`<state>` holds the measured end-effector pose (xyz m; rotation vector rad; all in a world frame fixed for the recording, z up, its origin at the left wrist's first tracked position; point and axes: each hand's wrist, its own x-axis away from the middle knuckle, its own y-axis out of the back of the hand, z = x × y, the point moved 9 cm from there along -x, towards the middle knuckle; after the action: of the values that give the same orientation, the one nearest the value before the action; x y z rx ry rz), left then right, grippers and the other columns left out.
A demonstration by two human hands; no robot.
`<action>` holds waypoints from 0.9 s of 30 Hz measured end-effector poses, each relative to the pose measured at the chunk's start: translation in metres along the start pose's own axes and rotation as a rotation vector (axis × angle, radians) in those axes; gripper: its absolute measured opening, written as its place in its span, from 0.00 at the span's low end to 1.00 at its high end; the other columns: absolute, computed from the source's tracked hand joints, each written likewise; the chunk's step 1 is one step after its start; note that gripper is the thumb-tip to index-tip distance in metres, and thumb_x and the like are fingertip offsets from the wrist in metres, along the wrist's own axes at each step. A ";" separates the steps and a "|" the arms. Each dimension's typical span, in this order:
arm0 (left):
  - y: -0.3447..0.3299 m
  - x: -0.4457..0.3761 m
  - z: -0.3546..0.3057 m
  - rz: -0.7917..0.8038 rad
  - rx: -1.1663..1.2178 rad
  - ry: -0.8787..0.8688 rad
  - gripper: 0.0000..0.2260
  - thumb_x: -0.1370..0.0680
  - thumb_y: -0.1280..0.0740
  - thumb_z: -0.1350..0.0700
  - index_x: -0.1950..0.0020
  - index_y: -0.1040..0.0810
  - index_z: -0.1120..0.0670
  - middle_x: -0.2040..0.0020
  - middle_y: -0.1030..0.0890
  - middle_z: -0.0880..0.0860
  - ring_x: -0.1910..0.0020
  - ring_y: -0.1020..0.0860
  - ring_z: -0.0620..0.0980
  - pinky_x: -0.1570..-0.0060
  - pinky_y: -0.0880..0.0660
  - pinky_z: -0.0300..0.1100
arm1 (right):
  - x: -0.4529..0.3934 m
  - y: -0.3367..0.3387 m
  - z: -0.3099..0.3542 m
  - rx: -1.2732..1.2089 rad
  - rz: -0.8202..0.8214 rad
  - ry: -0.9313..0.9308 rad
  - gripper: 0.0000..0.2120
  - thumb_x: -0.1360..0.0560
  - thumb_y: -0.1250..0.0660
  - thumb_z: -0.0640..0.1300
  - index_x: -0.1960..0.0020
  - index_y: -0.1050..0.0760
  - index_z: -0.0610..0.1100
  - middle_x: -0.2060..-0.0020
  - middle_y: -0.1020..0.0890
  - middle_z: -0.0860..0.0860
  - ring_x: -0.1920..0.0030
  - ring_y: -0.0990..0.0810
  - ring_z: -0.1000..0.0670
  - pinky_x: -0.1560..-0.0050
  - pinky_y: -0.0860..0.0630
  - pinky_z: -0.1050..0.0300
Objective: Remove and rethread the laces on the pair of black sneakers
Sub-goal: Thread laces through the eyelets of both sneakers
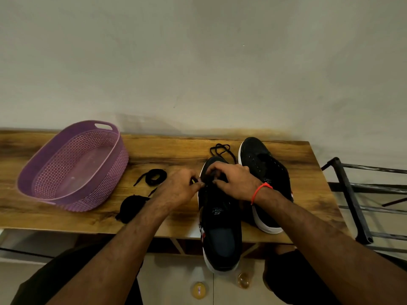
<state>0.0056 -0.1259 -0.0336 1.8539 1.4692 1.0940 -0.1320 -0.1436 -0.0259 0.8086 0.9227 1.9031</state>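
Head view shows both hands, left hand (pixel 179 188) and right hand (pixel 234 180), pinching a lace (pixel 221 150) at the near sneaker (pixel 220 216) in the lower centre of the frame, whose overhanging heel could tip off the table (pixel 154 150) if tugged.

We can read only a large white "S" logo, upside down with smaller illegible lettering beside it, on the near sneaker's tongue (pixel 218 211), just behind our fingers (pixel 217 182).
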 end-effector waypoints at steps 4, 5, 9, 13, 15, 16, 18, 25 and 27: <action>0.047 0.013 -0.001 -0.430 0.732 0.020 0.10 0.15 0.42 0.49 0.45 0.24 0.51 0.50 0.22 0.50 0.52 0.23 0.47 0.59 0.30 0.40 | 0.002 -0.006 0.005 0.098 0.071 0.028 0.22 0.19 0.38 0.44 0.28 0.33 0.61 0.34 0.24 0.54 0.31 0.31 0.47 0.29 0.44 0.42; 0.057 0.019 0.006 -0.574 0.945 0.054 0.11 0.14 0.45 0.49 0.46 0.25 0.51 0.51 0.22 0.52 0.53 0.23 0.48 0.59 0.30 0.41 | 0.002 -0.006 0.005 0.101 0.075 0.030 0.22 0.19 0.38 0.44 0.29 0.33 0.61 0.34 0.24 0.54 0.31 0.31 0.47 0.29 0.44 0.41; 0.051 0.013 0.021 -0.484 1.224 0.187 0.12 0.15 0.45 0.48 0.51 0.28 0.53 0.64 0.25 0.49 0.69 0.25 0.46 0.72 0.35 0.40 | 0.001 -0.008 0.005 0.102 0.066 0.039 0.19 0.19 0.38 0.44 0.31 0.31 0.58 0.39 0.21 0.54 0.33 0.28 0.48 0.30 0.43 0.42; 0.004 0.003 0.009 0.019 0.245 0.120 0.12 0.20 0.34 0.41 0.42 0.25 0.47 0.51 0.22 0.47 0.54 0.23 0.45 0.63 0.30 0.39 | 0.000 -0.002 0.005 0.076 0.001 0.050 0.15 0.20 0.37 0.45 0.36 0.27 0.59 0.42 0.20 0.57 0.36 0.26 0.49 0.36 0.41 0.45; -0.009 0.000 0.010 0.082 0.014 0.083 0.11 0.21 0.32 0.42 0.43 0.21 0.45 0.47 0.21 0.47 0.49 0.23 0.46 0.55 0.25 0.42 | -0.001 0.001 0.005 0.066 -0.030 0.052 0.14 0.20 0.37 0.46 0.38 0.26 0.59 0.42 0.19 0.58 0.36 0.26 0.50 0.37 0.41 0.47; -0.007 -0.001 0.012 0.061 -0.029 0.082 0.10 0.21 0.32 0.42 0.45 0.20 0.45 0.48 0.20 0.47 0.49 0.22 0.47 0.52 0.23 0.46 | -0.001 0.003 0.005 0.065 -0.037 0.052 0.13 0.20 0.37 0.46 0.38 0.26 0.59 0.42 0.19 0.58 0.36 0.26 0.50 0.37 0.41 0.47; 0.008 -0.005 0.013 -0.027 -0.038 0.088 0.09 0.19 0.34 0.42 0.48 0.20 0.47 0.53 0.20 0.47 0.54 0.22 0.48 0.53 0.22 0.48 | 0.000 0.002 0.005 0.068 -0.033 0.052 0.15 0.20 0.37 0.46 0.36 0.27 0.60 0.41 0.20 0.58 0.35 0.26 0.49 0.35 0.42 0.45; 0.100 0.048 0.017 -0.998 0.902 0.003 0.09 0.14 0.45 0.55 0.53 0.30 0.52 0.63 0.32 0.47 0.72 0.33 0.36 0.71 0.36 0.33 | 0.000 -0.001 0.003 0.074 0.002 0.045 0.18 0.20 0.37 0.44 0.32 0.29 0.58 0.38 0.21 0.58 0.34 0.27 0.49 0.30 0.44 0.42; 0.098 0.043 0.024 -0.983 0.919 0.041 0.10 0.14 0.45 0.54 0.55 0.31 0.51 0.64 0.31 0.47 0.72 0.33 0.37 0.71 0.36 0.34 | -0.001 -0.004 0.003 0.071 0.015 0.045 0.18 0.20 0.37 0.44 0.32 0.29 0.57 0.39 0.20 0.57 0.34 0.26 0.48 0.30 0.44 0.42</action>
<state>0.0811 -0.1090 0.0440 1.1715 2.7216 -0.0666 -0.1279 -0.1420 -0.0274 0.8199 1.0196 1.9175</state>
